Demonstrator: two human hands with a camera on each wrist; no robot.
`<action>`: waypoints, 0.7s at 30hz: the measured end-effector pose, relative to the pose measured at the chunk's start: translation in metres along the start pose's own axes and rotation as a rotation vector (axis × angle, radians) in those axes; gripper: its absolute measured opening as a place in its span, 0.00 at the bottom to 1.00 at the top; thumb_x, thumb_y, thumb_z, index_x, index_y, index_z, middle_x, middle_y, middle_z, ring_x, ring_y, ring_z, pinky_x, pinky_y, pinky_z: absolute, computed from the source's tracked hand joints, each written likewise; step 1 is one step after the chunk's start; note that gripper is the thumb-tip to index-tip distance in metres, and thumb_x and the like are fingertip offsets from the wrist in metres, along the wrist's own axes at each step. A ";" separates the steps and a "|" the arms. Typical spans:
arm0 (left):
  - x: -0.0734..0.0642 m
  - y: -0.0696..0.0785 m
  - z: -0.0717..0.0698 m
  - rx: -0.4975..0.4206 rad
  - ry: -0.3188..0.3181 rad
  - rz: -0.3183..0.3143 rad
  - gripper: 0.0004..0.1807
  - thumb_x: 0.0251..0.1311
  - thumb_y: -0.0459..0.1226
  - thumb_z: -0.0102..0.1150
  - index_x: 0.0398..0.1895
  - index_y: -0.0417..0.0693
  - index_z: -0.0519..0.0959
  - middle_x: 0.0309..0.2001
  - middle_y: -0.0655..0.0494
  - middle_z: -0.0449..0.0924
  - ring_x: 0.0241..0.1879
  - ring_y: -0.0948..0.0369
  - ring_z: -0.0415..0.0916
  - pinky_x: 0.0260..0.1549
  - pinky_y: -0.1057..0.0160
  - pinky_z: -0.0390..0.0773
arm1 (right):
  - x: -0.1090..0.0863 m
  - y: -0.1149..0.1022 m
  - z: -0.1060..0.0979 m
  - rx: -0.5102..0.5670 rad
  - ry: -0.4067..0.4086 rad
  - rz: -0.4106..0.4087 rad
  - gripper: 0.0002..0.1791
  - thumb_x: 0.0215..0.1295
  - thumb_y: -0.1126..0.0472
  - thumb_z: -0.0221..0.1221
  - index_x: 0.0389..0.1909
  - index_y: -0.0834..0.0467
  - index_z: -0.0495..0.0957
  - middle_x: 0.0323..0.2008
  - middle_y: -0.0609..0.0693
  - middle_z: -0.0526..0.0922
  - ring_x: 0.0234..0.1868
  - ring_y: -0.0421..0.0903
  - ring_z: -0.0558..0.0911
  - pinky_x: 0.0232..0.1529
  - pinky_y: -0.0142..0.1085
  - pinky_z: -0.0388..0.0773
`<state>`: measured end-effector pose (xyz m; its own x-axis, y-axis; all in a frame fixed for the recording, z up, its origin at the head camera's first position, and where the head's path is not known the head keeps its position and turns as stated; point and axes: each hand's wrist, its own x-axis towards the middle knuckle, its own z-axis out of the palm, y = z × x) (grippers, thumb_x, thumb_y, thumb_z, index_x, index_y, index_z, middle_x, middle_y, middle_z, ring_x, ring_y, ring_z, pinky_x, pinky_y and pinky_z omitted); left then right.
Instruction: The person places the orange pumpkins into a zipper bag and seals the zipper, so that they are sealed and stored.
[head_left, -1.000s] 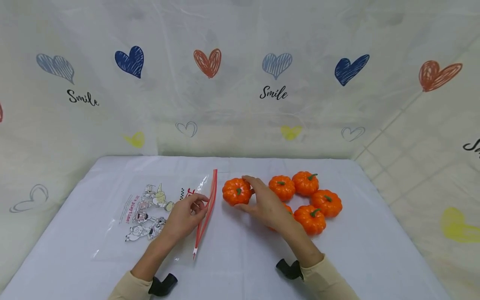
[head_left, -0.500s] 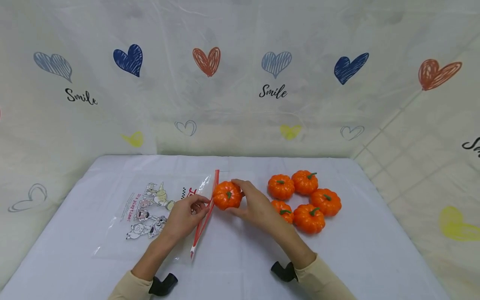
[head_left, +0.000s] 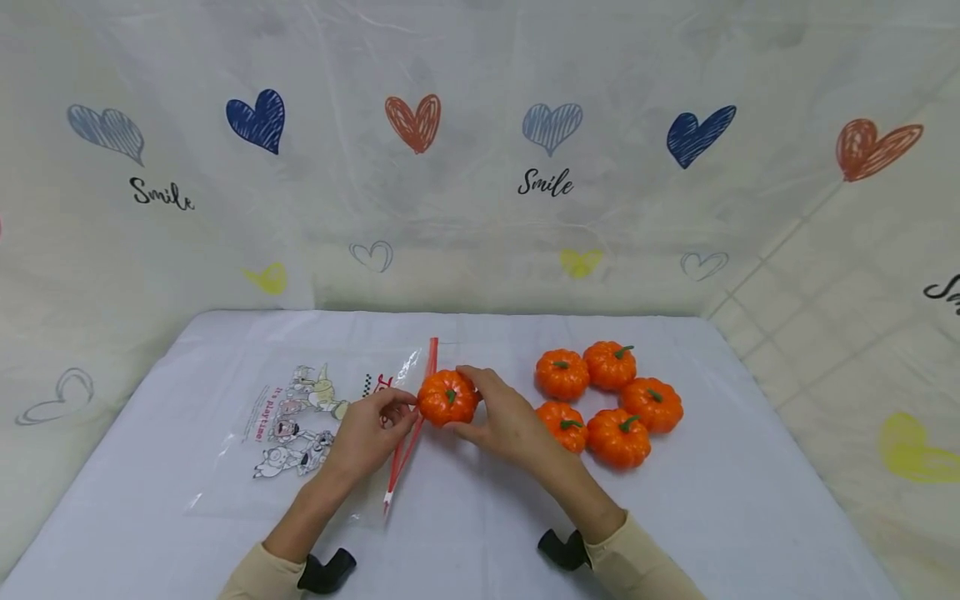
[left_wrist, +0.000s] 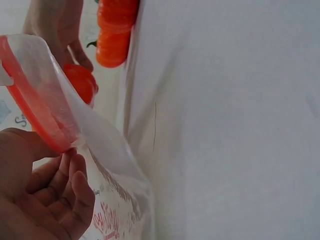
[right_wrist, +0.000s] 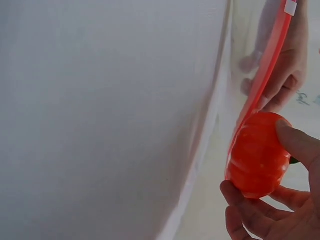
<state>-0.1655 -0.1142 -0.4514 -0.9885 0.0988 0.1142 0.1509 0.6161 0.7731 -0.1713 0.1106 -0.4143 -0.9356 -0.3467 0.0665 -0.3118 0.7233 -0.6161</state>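
Note:
My left hand (head_left: 371, 433) pinches the red-edged mouth of a clear zip bag (head_left: 232, 467) between thumb and fingers. In the left wrist view the bag's red zip strip (left_wrist: 30, 107) bows apart from its other side. My right hand (head_left: 506, 417) grips a small orange toy pumpkin (head_left: 447, 397) with a green stem, thumb on one side and fingers on the other. The pumpkin overlaps the red strip in the head view. From the right wrist, the pumpkin (right_wrist: 259, 155) appears right at the strip's edge, just below the left hand's fingers.
Several more orange pumpkins (head_left: 628, 439) stand in a cluster on the white-covered table (head_left: 712, 517), to the right of my right hand. The bag lies flat to the left, printed with cartoon figures. A white curtain with hearts (head_left: 480, 50) hangs behind the table.
My right hand has carried the pumpkin leftward from beside the bag to its red-edged mouth. The left hand has stayed at the bag's edge.

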 end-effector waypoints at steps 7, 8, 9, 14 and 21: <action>0.001 -0.002 -0.002 -0.016 0.020 -0.001 0.10 0.65 0.37 0.70 0.49 0.50 0.87 0.34 0.57 0.82 0.35 0.60 0.75 0.33 0.73 0.78 | 0.002 -0.003 0.000 -0.001 -0.024 0.021 0.47 0.58 0.51 0.76 0.76 0.53 0.65 0.64 0.53 0.79 0.55 0.52 0.82 0.58 0.48 0.85; 0.000 -0.002 -0.002 -0.017 0.022 -0.003 0.10 0.65 0.37 0.70 0.49 0.50 0.87 0.34 0.57 0.81 0.35 0.60 0.75 0.32 0.73 0.78 | 0.002 -0.003 0.001 -0.003 -0.029 0.024 0.47 0.59 0.51 0.76 0.76 0.53 0.65 0.64 0.53 0.79 0.55 0.52 0.82 0.58 0.48 0.85; 0.000 -0.002 -0.002 -0.021 0.024 -0.004 0.10 0.65 0.37 0.70 0.49 0.50 0.87 0.33 0.57 0.81 0.35 0.60 0.75 0.33 0.73 0.78 | 0.002 -0.003 0.001 -0.004 -0.032 0.027 0.47 0.59 0.50 0.76 0.76 0.53 0.65 0.64 0.53 0.79 0.56 0.52 0.82 0.58 0.47 0.85; -0.003 -0.001 -0.002 -0.040 0.029 -0.004 0.10 0.65 0.37 0.69 0.49 0.51 0.87 0.33 0.56 0.81 0.35 0.60 0.75 0.32 0.73 0.77 | 0.000 -0.002 0.003 -0.006 -0.032 0.040 0.47 0.59 0.49 0.76 0.76 0.52 0.65 0.66 0.53 0.78 0.56 0.50 0.81 0.59 0.48 0.84; -0.002 0.000 0.001 -0.058 0.042 0.014 0.10 0.65 0.37 0.69 0.48 0.51 0.87 0.34 0.56 0.82 0.35 0.61 0.76 0.32 0.73 0.78 | -0.002 -0.001 0.003 0.012 -0.022 0.043 0.46 0.59 0.50 0.76 0.76 0.51 0.65 0.64 0.53 0.78 0.56 0.51 0.81 0.59 0.49 0.84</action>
<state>-0.1631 -0.1142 -0.4521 -0.9859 0.0734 0.1507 0.1655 0.5685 0.8058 -0.1692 0.1093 -0.4161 -0.9442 -0.3285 0.0231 -0.2696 0.7307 -0.6272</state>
